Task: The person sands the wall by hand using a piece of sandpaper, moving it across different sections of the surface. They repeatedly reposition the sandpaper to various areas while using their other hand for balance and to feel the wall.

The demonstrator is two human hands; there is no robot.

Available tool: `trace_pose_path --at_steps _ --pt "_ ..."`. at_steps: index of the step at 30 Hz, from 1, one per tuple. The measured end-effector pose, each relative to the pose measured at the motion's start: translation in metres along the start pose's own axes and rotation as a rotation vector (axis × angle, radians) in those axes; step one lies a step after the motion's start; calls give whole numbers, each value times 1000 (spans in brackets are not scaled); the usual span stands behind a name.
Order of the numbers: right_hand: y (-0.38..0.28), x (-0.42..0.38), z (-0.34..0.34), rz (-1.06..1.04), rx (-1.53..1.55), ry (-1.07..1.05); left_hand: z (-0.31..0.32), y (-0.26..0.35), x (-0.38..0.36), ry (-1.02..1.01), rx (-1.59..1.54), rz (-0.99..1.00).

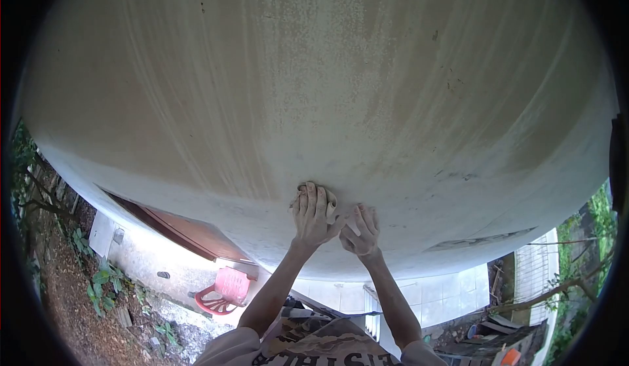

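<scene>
A large pale wall (314, 91) with chalky streaks and rubbed patches fills the upper view. Against its lower middle, my left hand (312, 214) presses a folded piece of sandpaper (332, 203); a curled edge of it shows beside the fingers. Just to the right, my right hand (361, 230) rests on the wall with its fingers stretched out, holding nothing. The two hands are close together near the thumbs. Whitish dust coats both of them.
A red plastic chair (226, 290) stands below left, near a brown door or shutter (177, 225). White tiles (452, 292) lie below right. Planks and clutter (495, 333) are at the lower right. Plants (105, 281) and soil border the left.
</scene>
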State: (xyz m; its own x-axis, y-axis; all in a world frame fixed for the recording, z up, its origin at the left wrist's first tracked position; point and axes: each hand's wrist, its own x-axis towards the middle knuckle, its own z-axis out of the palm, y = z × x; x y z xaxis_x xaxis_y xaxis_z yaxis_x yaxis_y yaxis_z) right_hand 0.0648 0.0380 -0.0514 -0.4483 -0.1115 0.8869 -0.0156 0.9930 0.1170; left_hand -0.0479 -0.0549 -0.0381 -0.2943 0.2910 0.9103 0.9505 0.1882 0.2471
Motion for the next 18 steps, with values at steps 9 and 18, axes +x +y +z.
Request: trace_pose_path --at_steps 9,18 --pt "16 31 -26 685 -278 322 -61 13 151 122 166 58" --pt "-14 32 15 748 -221 373 14 -23 -30 -34 264 154"
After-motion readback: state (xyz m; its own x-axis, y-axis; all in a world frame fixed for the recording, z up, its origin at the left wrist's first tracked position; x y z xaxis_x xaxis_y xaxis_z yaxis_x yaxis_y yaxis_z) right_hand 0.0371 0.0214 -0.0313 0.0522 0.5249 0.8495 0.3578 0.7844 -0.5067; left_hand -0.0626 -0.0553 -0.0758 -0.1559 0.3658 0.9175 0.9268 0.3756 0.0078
